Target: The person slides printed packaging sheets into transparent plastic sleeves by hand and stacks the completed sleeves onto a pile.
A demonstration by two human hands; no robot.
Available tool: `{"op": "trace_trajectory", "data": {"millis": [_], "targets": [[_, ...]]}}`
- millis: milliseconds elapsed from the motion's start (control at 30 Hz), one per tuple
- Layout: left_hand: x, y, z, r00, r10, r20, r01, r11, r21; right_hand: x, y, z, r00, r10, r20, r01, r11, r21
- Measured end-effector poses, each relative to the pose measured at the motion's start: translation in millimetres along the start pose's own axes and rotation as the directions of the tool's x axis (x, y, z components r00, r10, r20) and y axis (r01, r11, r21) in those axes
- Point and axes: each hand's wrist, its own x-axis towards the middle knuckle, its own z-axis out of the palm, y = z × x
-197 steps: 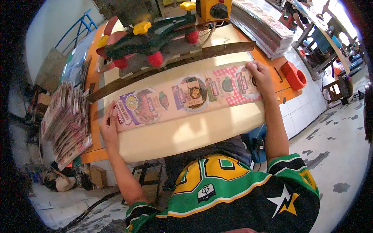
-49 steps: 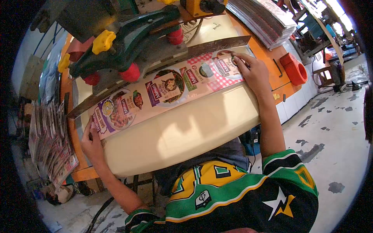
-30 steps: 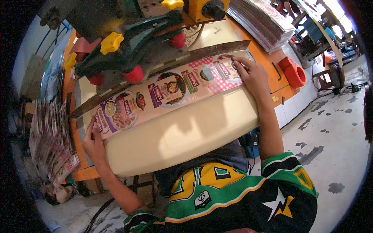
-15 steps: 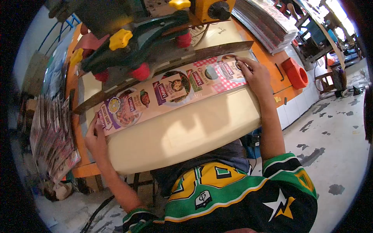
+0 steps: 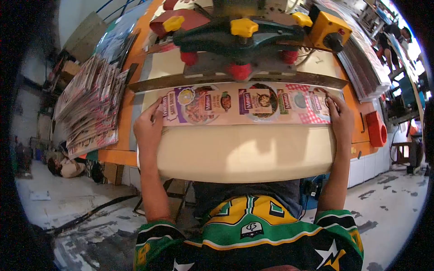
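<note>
A pale wall [image 5: 77, 19] rises at upper left, while the whitish floor [image 5: 384, 207] shows dark worn patches [image 5: 387, 179]

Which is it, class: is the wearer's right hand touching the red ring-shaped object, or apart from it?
Apart. The head view shows a plain gap: orange tabletop lies between the right hand and the red ring-shaped object.

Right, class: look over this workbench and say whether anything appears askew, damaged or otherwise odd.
The printed pile on the left looks askew: its edges fan out unevenly, unlike the tidier stack at far right. The floor also looks worn, with dark patches.
</note>
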Motion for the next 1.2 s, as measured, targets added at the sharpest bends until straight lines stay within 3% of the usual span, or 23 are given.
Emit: {"op": "trace_trajectory", "data": {"millis": [33, 233, 300, 400, 500, 567, 667, 700, 733, 800, 900, 1200], "targets": [[0.4, -2.3, 2.5, 0.996, 0.073, -0.045, -0.072, 0.997, 0.015, 0.6, 1.2, -0.3, 1.000, -0.012, -0.005, 0.012, 1.000, -0.011], [0.3, -3.7, 3.5, 0.999, 0.034, -0.040, -0.033, 0.999, 0.043, -0.7, -12.9, -4.3, 0.997, 0.073, 0.033, -0.073, 0.997, -0.012], [0.5, -1.0, 1.3, 0.997, 0.042, -0.060, -0.039, 0.998, 0.043, 2.5, -0.6, -1.4, 0.999, 0.023, 0.025, -0.022, 0.999, -0.035], [1.5, 1.8, -2.0, 0.998, -0.049, 0.034, 0.046, 0.994, 0.101, 2.1, 4.8, -2.5, 1.000, -0.011, 0.018, 0.012, 0.999, -0.046], [2.4, -7.6, 3.6, 0.999, 0.044, -0.031, -0.042, 0.998, 0.055, -1.5, -13.8, -6.9, 0.999, 0.045, 0.022, -0.044, 0.998, -0.033], [0.7, -9.3, 6.0, 0.997, -0.076, 0.025, 0.075, 0.996, 0.039, -2.8, -17.9, -7.2, 0.995, 0.097, 0.014, -0.097, 0.994, -0.046], [1.6, -14.1, 10.5, 1.000, 0.008, -0.013, -0.008, 1.000, 0.017, 2.2, 13.7, 1.4, 1.000, -0.025, 0.005, 0.025, 1.000, -0.003], [2.2, -18.0, 12.5, 0.999, 0.035, -0.009, -0.035, 0.999, -0.030, 0.8, 3.2, -2.0, 0.996, 0.087, 0.031, -0.086, 0.996, -0.032], [1.9, -21.8, 14.7, 0.998, 0.063, -0.006, -0.063, 0.995, -0.081, 1.1, 14.6, 3.3, 0.999, 0.045, -0.003, -0.045, 0.998, 0.037], [1.1, -20.6, 15.1, 1.000, 0.011, 0.003, -0.011, 1.000, 0.021, 1.8, 23.0, 4.9, 0.999, -0.001, -0.042, -0.001, 0.999, -0.035], [-4.1, 6.9, 8.5, 0.999, 0.007, 0.039, -0.004, 0.998, -0.068, 1.4, 16.6, 0.9, 0.999, 0.033, -0.041, -0.035, 0.997, -0.066], [3.3, -7.0, 11.1, 0.997, 0.004, 0.076, 0.002, 0.996, -0.087, 1.6, 14.6, -1.8, 0.998, 0.058, -0.024, -0.060, 0.990, -0.128]]}}
